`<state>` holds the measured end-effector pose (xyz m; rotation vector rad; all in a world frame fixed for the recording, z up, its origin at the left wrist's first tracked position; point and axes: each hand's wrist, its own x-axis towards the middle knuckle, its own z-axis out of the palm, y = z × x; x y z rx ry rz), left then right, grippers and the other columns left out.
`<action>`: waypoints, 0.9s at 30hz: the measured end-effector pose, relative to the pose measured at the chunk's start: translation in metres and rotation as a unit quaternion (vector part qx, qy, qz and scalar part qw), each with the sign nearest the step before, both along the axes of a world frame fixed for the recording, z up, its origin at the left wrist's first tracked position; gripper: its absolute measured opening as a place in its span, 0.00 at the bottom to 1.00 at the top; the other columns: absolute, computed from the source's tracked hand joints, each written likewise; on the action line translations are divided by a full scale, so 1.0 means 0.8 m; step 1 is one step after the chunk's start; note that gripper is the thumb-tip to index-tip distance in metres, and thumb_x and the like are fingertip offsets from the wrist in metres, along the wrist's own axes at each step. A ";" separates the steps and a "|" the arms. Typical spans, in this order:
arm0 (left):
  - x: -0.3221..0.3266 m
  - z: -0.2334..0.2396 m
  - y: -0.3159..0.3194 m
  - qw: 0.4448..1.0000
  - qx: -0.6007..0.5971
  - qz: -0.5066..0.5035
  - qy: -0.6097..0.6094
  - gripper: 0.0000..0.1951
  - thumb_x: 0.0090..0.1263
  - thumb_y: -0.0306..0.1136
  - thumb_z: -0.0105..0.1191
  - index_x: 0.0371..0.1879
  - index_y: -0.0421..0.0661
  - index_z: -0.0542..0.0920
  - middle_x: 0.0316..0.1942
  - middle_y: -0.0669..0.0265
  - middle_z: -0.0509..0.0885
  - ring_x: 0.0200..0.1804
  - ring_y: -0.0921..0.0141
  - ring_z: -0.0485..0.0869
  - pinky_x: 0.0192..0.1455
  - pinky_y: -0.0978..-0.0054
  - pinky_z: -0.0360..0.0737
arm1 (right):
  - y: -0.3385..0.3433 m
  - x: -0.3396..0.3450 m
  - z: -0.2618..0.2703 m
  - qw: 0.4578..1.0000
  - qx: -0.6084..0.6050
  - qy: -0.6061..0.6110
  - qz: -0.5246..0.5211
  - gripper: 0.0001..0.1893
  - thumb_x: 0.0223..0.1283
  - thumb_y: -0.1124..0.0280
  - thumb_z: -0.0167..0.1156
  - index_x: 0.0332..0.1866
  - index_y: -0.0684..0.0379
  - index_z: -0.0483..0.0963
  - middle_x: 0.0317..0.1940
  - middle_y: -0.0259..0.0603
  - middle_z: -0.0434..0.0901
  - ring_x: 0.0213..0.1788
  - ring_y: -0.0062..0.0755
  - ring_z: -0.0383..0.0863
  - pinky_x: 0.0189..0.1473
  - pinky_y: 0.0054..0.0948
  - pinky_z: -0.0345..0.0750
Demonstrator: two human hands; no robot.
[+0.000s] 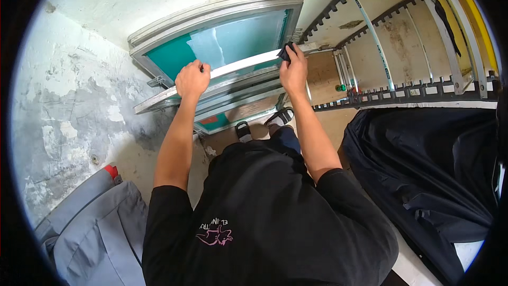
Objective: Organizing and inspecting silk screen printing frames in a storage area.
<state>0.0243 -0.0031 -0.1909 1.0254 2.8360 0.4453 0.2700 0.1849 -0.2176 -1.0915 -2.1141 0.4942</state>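
Note:
A window sash with a pale metal frame [246, 63] stands tilted before me, its top rail crossing the view. My left hand [193, 78] is closed around that rail left of its middle, with something small and dark showing at the fingers. Near the rail's right end, my right hand [294, 67] holds a black cloth [285, 52] against the metal. Behind the rail, another framed sash with green glass [170, 57] leans on the wall, a torn whitish film [238, 39] on its pane. The lower part of the held sash is partly hidden by my left arm.
A black slotted rack [426, 89] with thin upright rods stands at the right, beside metal and yellow rails. Black fabric [420, 155] drapes over something at the lower right. A grey padded fabric item [103, 230] lies at the lower left by the peeling wall [79, 107]. My sandals [243, 130] are below the sash.

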 end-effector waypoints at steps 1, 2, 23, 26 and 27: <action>0.001 -0.001 -0.002 1.000 -0.008 -0.004 -0.008 0.18 0.74 0.49 0.50 0.38 0.48 0.87 0.44 0.58 0.90 0.48 0.52 0.88 0.50 0.51 0.83 | -0.004 0.002 -0.001 1.000 -0.013 0.022 0.001 0.24 0.61 0.78 0.60 0.64 0.62 0.81 0.70 0.49 0.78 0.65 0.60 0.77 0.70 0.46 0.73; 0.002 -0.002 -0.003 1.000 -0.015 -0.007 -0.014 0.18 0.74 0.49 0.50 0.40 0.49 0.86 0.46 0.60 0.90 0.49 0.52 0.88 0.50 0.51 0.83 | -0.004 0.008 0.001 1.000 -0.008 0.015 0.008 0.23 0.62 0.79 0.60 0.64 0.62 0.81 0.69 0.49 0.78 0.65 0.59 0.78 0.70 0.45 0.74; 0.008 -0.013 -0.011 0.998 0.054 -0.005 0.040 0.14 0.73 0.46 0.53 0.36 0.49 0.85 0.39 0.63 0.89 0.46 0.55 0.87 0.47 0.52 0.82 | -0.007 0.003 0.008 0.999 0.010 0.018 0.031 0.22 0.61 0.78 0.59 0.61 0.65 0.80 0.68 0.57 0.78 0.69 0.60 0.77 0.74 0.47 0.72; 0.005 -0.010 -0.008 0.998 0.056 -0.004 0.026 0.15 0.72 0.46 0.53 0.35 0.48 0.86 0.39 0.60 0.89 0.46 0.55 0.87 0.50 0.53 0.82 | -0.061 -0.030 0.002 0.988 -0.009 0.034 0.153 0.24 0.55 0.84 0.61 0.60 0.62 0.82 0.68 0.53 0.79 0.69 0.55 0.79 0.73 0.43 0.74; 0.006 -0.009 -0.009 0.998 0.056 -0.003 0.025 0.15 0.72 0.46 0.53 0.35 0.48 0.86 0.39 0.60 0.89 0.46 0.55 0.87 0.50 0.53 0.82 | -0.065 -0.030 0.004 0.989 -0.022 0.026 0.144 0.24 0.55 0.84 0.61 0.60 0.62 0.82 0.68 0.53 0.79 0.69 0.55 0.79 0.73 0.43 0.74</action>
